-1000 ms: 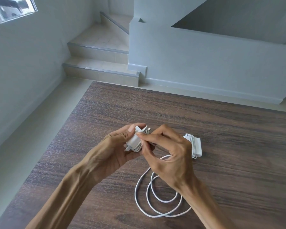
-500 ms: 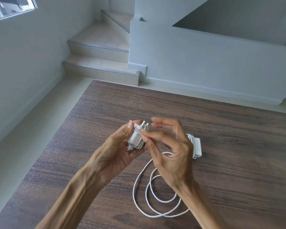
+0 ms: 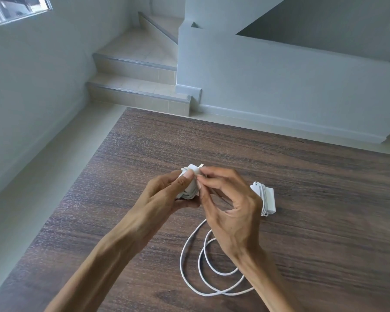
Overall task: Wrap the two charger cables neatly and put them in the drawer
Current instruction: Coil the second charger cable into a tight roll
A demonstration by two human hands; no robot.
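Observation:
My left hand (image 3: 167,197) grips a white charger plug (image 3: 190,176) with a few turns of its cable around it, held above the dark wooden table (image 3: 144,149). My right hand (image 3: 230,212) pinches the white cable (image 3: 203,266) right at the plug's top. The loose part of that cable lies in loops on the table below my right wrist. A second white charger (image 3: 265,198), with its cable wound around it, lies on the table just right of my right hand. No drawer is in view.
The table's left edge (image 3: 95,167) borders a pale floor and a white wall. Tiled stairs (image 3: 140,86) and a low white wall (image 3: 279,86) stand beyond the table's far edge.
My right hand has carried the cable up and over the plug's top, laying on another turn. The left hand has tilted the plug slightly. The loose loops on the table have shifted a little.

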